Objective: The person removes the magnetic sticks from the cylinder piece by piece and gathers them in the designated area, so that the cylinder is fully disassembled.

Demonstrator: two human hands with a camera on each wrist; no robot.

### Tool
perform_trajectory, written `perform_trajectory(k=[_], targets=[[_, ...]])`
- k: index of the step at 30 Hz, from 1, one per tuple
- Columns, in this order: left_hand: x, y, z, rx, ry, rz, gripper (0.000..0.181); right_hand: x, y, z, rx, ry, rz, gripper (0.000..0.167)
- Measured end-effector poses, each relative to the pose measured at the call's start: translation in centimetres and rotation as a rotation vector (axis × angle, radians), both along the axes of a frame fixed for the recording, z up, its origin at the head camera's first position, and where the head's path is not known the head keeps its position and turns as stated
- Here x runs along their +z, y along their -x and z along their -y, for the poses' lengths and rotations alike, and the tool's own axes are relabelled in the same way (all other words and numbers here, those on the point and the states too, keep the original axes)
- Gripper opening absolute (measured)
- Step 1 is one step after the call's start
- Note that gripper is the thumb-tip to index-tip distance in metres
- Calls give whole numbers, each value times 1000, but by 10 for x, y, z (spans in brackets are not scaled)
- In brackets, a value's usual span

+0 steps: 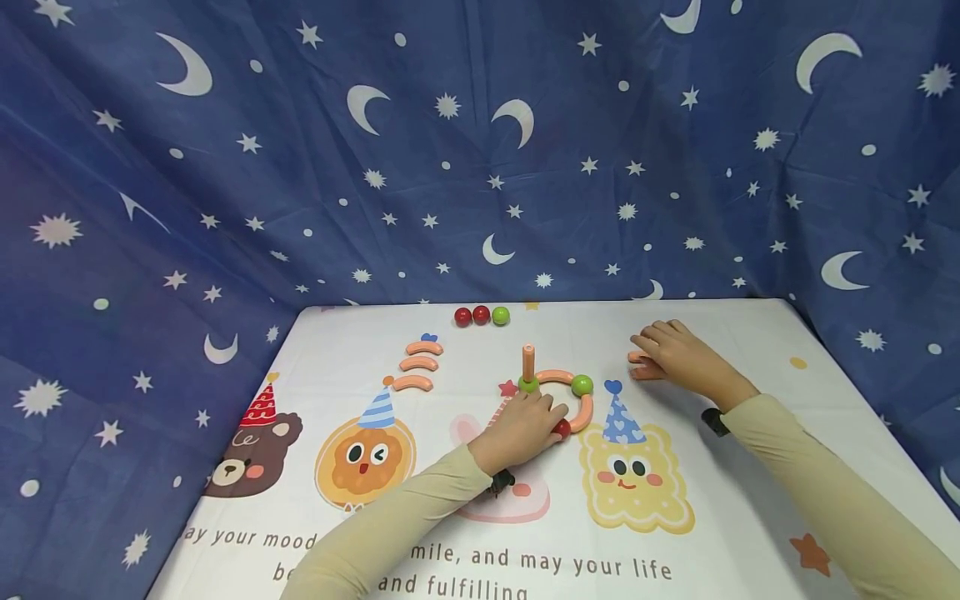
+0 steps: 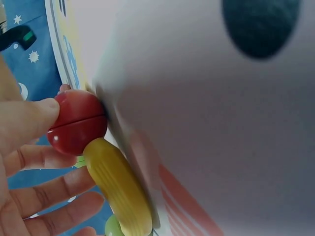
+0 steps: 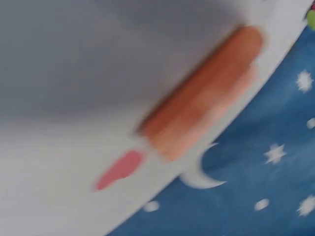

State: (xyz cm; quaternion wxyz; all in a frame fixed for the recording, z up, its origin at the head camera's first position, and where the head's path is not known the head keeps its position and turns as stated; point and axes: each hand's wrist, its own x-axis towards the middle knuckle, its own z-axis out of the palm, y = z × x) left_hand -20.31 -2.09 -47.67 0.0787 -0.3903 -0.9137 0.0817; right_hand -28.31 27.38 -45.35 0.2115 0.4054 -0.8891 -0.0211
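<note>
My left hand (image 1: 522,429) holds a red ball (image 2: 78,122) between thumb and fingers. A ridged yellow curved piece (image 2: 120,189) joins this ball in the left wrist view; in the head view the hand hides it. Orange curved pieces (image 1: 555,377) and green balls (image 1: 582,384) form the rest of the ring. From the green ball (image 1: 528,384) at its far left corner, an orange stick (image 1: 528,363) rises upright. My right hand (image 1: 678,354) is beside two orange sticks (image 1: 647,372), its fingers loosely bent. Blurred in the right wrist view, those sticks (image 3: 202,88) show no fingers on them.
Three orange curved pieces (image 1: 418,363) lie in a column left of the ring. Two red balls (image 1: 481,315) and a green ball (image 1: 500,315) stand in a row near the back edge. A starry blue curtain (image 1: 420,167) hangs behind the printed white tablecloth (image 1: 360,333).
</note>
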Motion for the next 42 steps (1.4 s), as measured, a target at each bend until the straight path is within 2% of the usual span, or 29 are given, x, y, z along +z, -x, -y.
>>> perform_trajectory(k=[3, 7, 12, 16, 22, 30, 37, 42], targets=[[-1, -1, 0, 9, -5, 2, 31, 10, 3, 21, 69, -20, -45, 40], [-3, -1, 0, 12, -16, -6, 30, 23, 3, 50, 161, -38, -113, 33], [-6, -1, 2, -3, -35, -53, 29, 35, 1, 86, 233, -71, -162, 34], [-7, -1, 2, -16, -36, -94, 29, 41, 0, 109, 284, -124, -203, 42], [-7, 0, 2, -23, -27, -119, 30, 45, 2, 132, 344, -188, -247, 42], [-7, 0, 2, -29, -17, -117, 31, 41, 10, 136, 373, -217, -253, 33], [-7, 0, 2, -21, -32, -85, 31, 34, 14, 117, 292, -149, -169, 38], [-6, 0, 2, -16, -36, -63, 30, 25, 16, 103, 247, -127, -107, 33]])
